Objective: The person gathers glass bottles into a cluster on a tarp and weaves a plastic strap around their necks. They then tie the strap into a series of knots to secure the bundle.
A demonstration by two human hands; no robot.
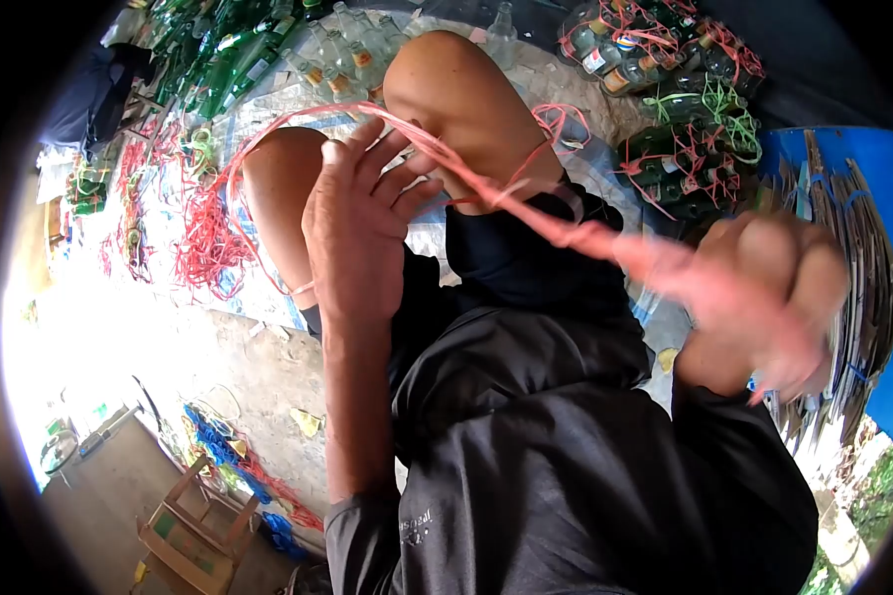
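Nearest, above the dark shirt [526, 436], the right hand [769, 268] at right of the frame is clamped around the thick, twisted end of the pink twine [486, 188]; motion blurs its fingers. The twine runs from there to upper centre, then arcs down the left side in thin strands. The left hand [352, 238], left of centre, has its fingers spread apart; strands pass at its fingertips, though whether they touch cannot be told.

The twine should be light, soft and limp, a little slick like plastic ribbon, not fragile as a bundle, but its loose strands would snag and tangle easily. The bunched thick part looks the surest place for a full-fist hold; single strands would suit a fingertip pinch.

Beyond the knees [456, 99], a heap of loose pink strands [208, 238] lies at left, with green bottles [243, 64] at upper left and tied bottle bundles [680, 164] at upper right.
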